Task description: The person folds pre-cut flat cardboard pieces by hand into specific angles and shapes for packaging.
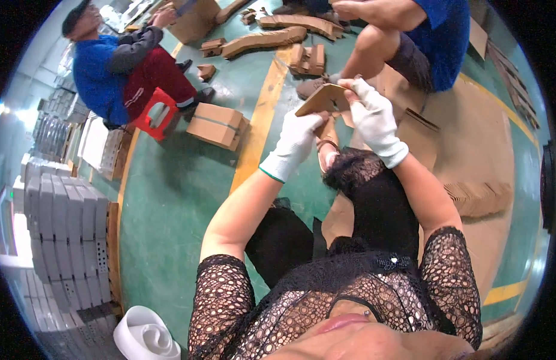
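**Cardboard piece held up between two gloved hands**

Flat brown cardboard piece (322,99), angular in outline with a pointed upper end, sits just above the middle of the frame, raised over the person's lap. It looks thin, light and fairly stiff: a board that should keep its plane when pinched at an edge but would crease if bent hard across the middle. Its surface is matte and dry, so a knitted glove ought to grip it without slipping. The edges and corners are the sensible places to take it, which is where it is held.

The left hand (296,144), in a white knitted glove with a green-trimmed cuff, is closed on the lower left edge of the piece. The right hand (374,117), in a matching white glove, is closed on the upper right part, fingers curled over the top edge.

Below the hands lie the person's black lace sleeves and dark clothing. A large flat tan cardboard sheet (470,138) covers the floor at the right of the frame, with a fanned stack of cut cardboard pieces (479,198) on it. The glossy green painted floor (170,198) carries a yellow stripe. A closed, taped brown carton (217,125) sits at upper left, beside a red plastic stool (153,114). Long curved cardboard strips (266,39) lie along the top. Grey moulded trays (62,228) are stacked at the left edge.
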A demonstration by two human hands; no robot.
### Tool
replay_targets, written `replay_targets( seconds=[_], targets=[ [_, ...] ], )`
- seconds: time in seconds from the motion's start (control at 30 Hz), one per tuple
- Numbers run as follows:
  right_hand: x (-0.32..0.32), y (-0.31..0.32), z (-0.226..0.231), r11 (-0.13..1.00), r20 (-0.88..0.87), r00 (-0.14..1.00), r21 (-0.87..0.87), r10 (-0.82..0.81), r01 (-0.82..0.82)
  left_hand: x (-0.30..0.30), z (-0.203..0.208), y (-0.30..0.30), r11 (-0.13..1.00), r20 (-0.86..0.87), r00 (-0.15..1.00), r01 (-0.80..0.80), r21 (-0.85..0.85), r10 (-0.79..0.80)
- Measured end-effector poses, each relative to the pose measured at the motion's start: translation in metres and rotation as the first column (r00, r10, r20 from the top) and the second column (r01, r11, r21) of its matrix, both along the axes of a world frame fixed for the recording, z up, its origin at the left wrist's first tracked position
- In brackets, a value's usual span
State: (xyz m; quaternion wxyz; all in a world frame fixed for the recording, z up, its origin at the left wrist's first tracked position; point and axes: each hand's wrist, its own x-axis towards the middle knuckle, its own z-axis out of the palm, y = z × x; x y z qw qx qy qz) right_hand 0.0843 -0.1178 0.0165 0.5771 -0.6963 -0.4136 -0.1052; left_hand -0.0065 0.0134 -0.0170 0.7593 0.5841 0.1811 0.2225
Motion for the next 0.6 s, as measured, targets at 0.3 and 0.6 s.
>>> replay_targets(
  seconds=[0.3, 0.6],
  targets=[
    [-0.006, -0.002, -0.004, 1.0, -0.044, 0.999, -0.003, -0.012, 0.012, -0.005, 0.014, -0.02, 0.996, -0.017, 0.998, 0.057, 0.064, -0.056],
    [-0.013, 0.007, 0.002, 0.993, 0.2, 0.976, -0.096, 0.085, -0.067, -0.002, 0.013, 0.0, 0.998, 0.014, 0.998, 0.068, -0.012, -0.068]
  ],
)
